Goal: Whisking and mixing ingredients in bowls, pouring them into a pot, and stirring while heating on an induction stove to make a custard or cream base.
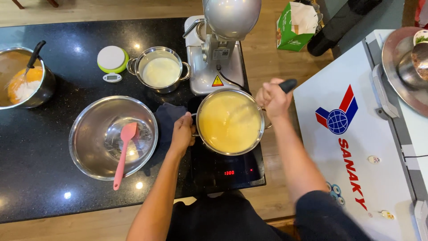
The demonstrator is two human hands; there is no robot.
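On the black induction hob [232,172], at the counter's near right: one steel pot [230,121], filled with smooth yellow batter. The left hand [182,132] is clenched on the pot's left handle. The right hand [273,99] is closed around the black handle of a stirring tool [287,85], whose blurred lower end dips into the batter; its kind cannot be told.

Between pot and large bowl: a dark blue cloth [168,117], under the left hand. Left of it: a wide steel mixing bowl [89,138], with a pink spatula [123,154] leaning over its near rim. Behind: a smaller two-handled pot [160,69] of white liquid, a round green-rimmed kitchen scale [112,59], a grey stand mixer [220,44]. Far left: a bowl [22,78] holding orange and white ingredients and a black-handled whisk. To the right: a white chest freezer [356,147].
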